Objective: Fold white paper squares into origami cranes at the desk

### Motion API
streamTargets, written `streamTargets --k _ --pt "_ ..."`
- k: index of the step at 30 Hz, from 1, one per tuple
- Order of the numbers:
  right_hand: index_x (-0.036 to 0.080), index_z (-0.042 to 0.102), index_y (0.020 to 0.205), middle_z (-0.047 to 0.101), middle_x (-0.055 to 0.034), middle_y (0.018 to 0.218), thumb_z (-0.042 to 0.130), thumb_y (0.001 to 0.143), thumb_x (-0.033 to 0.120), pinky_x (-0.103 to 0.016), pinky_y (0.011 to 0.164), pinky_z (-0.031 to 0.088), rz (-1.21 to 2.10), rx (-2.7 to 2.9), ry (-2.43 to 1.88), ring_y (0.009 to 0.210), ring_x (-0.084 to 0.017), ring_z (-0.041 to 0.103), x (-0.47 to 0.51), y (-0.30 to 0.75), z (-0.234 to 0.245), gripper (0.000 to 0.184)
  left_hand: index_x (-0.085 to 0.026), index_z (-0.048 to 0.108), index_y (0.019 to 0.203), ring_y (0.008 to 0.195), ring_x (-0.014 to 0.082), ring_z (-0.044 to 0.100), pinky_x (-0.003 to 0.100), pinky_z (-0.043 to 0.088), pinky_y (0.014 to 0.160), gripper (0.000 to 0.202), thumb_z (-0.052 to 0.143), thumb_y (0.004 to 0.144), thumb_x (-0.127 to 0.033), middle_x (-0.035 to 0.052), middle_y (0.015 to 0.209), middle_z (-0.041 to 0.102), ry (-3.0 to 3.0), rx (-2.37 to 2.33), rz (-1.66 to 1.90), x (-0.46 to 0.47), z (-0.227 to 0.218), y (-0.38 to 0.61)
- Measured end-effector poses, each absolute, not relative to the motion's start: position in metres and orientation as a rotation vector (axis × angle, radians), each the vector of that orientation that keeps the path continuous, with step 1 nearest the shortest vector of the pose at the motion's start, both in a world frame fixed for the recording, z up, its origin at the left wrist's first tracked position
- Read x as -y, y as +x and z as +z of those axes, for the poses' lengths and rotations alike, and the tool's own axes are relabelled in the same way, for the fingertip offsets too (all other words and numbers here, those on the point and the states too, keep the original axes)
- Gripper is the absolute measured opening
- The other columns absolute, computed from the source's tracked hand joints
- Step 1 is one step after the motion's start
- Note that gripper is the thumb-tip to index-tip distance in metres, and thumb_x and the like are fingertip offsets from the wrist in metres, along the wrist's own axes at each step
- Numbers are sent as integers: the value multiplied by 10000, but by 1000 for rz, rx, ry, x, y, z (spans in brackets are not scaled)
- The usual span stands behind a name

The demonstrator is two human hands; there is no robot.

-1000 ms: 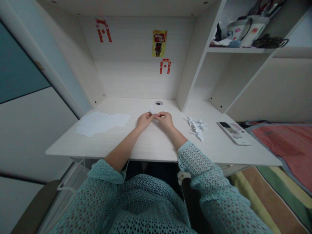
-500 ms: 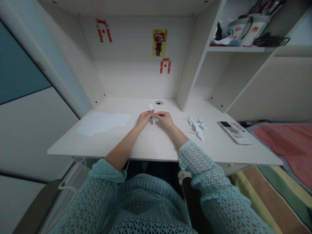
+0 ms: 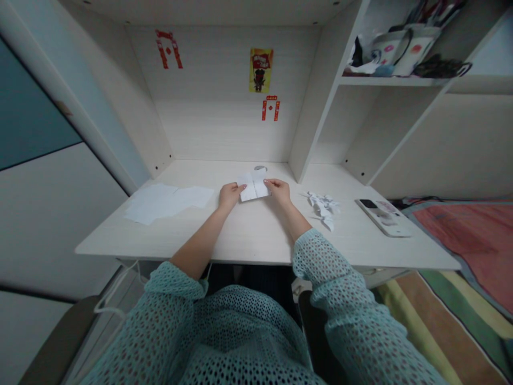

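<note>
A small white sheet of paper (image 3: 253, 188) with fold creases lies spread between my hands, just above the white desk top (image 3: 256, 235). My left hand (image 3: 230, 195) holds its left edge, and my right hand (image 3: 277, 192) holds its right edge. To the left lies a loose stack of white paper sheets (image 3: 160, 202). A small pile of folded white paper shapes (image 3: 324, 210) sits beyond my right hand.
A smartphone (image 3: 382, 217) lies at the desk's right side, near its edge. A round cable grommet (image 3: 260, 168) sits at the back. A white shelf (image 3: 393, 81) with mugs stands upper right, and a striped blanket (image 3: 452, 315) lies beyond the right edge.
The narrow folded paper has opened into a wider creased sheet. My hands have moved apart, from pinching it close together to holding its opposite edges.
</note>
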State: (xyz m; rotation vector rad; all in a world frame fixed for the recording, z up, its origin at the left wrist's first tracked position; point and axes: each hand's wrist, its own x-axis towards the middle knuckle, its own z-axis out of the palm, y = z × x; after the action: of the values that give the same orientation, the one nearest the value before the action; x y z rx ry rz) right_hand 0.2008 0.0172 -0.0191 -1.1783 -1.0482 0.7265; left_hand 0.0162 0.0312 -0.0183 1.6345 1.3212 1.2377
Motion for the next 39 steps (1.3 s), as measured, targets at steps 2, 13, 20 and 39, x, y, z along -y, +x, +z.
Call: streamTargets --k 2,13,20,39 --pt "119 693 730 651 -46 632 684 549 480 -246 502 373 759 1026 -1176 531 -126 513 -17 201 -20 404 -148 669 688 662 168 608 219 384 550 280 626 700 -425 54 688 683 1669 -1320 1234 -31 -17 16" --pt "176 640 899 637 -21 745 676 591 378 -231 524 383 750 1171 -988 576 -105 494 -14 207 -10 371 -140 598 614 475 95 454 202 316 466 307 661 667 -436 -12 517 534 1368 -1116 1268 -29 -15 19" --pt "210 636 887 637 -21 904 614 608 254 -245 584 417 866 1257 -860 638 -104 511 -10 208 -4 283 -147 613 697 478 87 436 197 282 429 355 621 709 -502 1 568 547 1154 -1124 1212 -28 -14 21" --pt "235 625 918 657 -28 976 725 579 401 -293 738 510 1099 1257 -885 896 -160 614 -2 202 -1 391 -154 598 811 511 63 504 186 381 477 105 588 720 -205 39 728 641 841 -889 1042 -21 4 18"
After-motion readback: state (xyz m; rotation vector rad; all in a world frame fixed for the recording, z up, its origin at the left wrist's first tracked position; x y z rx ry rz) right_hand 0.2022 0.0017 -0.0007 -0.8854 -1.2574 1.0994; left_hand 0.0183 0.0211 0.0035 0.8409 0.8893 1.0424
